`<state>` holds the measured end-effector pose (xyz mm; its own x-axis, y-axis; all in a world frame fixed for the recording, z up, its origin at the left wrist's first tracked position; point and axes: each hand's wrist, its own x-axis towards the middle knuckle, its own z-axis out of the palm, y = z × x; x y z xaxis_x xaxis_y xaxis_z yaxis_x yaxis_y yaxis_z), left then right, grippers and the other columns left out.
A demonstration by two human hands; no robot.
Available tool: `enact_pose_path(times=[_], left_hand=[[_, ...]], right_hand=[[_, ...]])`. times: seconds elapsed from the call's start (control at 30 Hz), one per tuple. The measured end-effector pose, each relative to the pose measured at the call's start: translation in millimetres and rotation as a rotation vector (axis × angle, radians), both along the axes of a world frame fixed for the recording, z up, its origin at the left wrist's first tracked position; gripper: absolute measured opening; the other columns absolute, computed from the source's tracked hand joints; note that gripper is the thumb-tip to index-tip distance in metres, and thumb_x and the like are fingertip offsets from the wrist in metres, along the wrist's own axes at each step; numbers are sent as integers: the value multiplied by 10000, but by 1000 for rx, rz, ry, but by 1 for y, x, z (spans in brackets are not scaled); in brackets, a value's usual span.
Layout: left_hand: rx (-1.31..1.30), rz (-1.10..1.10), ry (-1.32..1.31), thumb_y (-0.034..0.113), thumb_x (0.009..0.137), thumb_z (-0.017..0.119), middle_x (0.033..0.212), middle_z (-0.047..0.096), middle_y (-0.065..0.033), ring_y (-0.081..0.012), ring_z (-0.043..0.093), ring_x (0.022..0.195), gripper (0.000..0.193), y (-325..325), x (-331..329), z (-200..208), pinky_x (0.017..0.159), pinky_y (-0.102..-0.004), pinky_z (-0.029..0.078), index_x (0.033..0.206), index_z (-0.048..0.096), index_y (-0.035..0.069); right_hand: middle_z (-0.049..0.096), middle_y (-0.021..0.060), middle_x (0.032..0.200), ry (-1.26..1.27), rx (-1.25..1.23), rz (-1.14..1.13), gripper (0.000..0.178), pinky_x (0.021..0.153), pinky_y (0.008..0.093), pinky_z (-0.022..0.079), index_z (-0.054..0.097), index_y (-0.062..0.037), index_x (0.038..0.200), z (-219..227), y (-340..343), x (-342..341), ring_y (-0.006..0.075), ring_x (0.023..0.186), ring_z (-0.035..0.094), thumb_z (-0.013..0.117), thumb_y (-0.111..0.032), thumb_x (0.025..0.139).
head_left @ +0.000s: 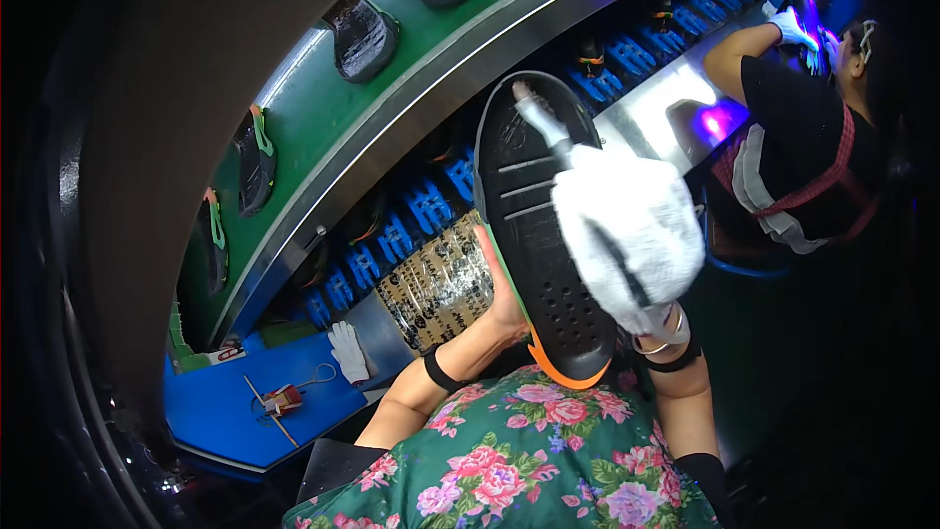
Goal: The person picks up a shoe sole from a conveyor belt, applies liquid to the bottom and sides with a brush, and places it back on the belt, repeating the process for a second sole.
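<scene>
Black shoe sole (pixel 541 245): we see the left hand (pixel 506 306) clamping its edge for steadiness, the right hand (pixel 632 230) gripping a brush (pixel 541 120).

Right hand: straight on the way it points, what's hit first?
The right hand would likely meet the black sole beneath it; beyond the sole's far end, the metal bench edge roughly lines up, though depth is unclear.

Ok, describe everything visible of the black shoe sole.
The black shoe sole looks rubbery: crosswise lines mid-length, small holes below, orange near rim, green left edge. One broad face meets the camera. The left hand holds its left edge; the right hand has a brush-like tool over its far end, contact unclear.
</scene>
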<state>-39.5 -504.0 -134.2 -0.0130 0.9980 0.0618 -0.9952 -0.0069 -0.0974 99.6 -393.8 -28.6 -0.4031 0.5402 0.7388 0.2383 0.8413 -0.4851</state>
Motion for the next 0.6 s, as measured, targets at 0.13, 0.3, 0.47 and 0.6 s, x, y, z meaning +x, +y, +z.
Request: enact_pose_path(times=[0.13, 0.3, 0.47, 0.6], left_hand=[[11, -48, 123, 975, 855, 210, 1561, 505, -116, -303, 503, 1418, 1161, 4, -4, -24, 1207, -480, 383, 1619, 364, 114], [54, -43, 99, 977, 852, 212, 1550, 516, -124, -310, 522, 1403, 1171, 3, -3, -51, 1203, -485, 391, 1613, 370, 100], [91, -47, 133, 976, 852, 213, 1543, 522, -127, -312, 532, 1393, 1173, 6, 5, -63, 1199, -486, 397, 1607, 378, 94], [150, -20, 182, 976, 853, 214, 1538, 528, -129, -312, 541, 1386, 1174, 6, 7, -69, 1197, -488, 401, 1603, 384, 90]], right_hand=[[733, 112, 1205, 48, -52, 167, 386, 1015, 524, 523, 742, -93, 1240, -37, -12, -4, 351, 1104, 701, 753, -218, 875], [730, 116, 1217, 88, -258, 300, 403, 1032, 517, 517, 724, -82, 1272, -24, -1, 16, 349, 1115, 700, 745, -190, 885], [721, 120, 1246, 8, -125, 315, 427, 1068, 493, 503, 691, -56, 1322, -34, -4, 12, 345, 1140, 693, 726, -145, 906], [718, 122, 1259, 45, -493, 509, 419, 1060, 440, 514, 683, -39, 1342, -44, -1, 32, 329, 1140, 690, 706, -114, 930]])
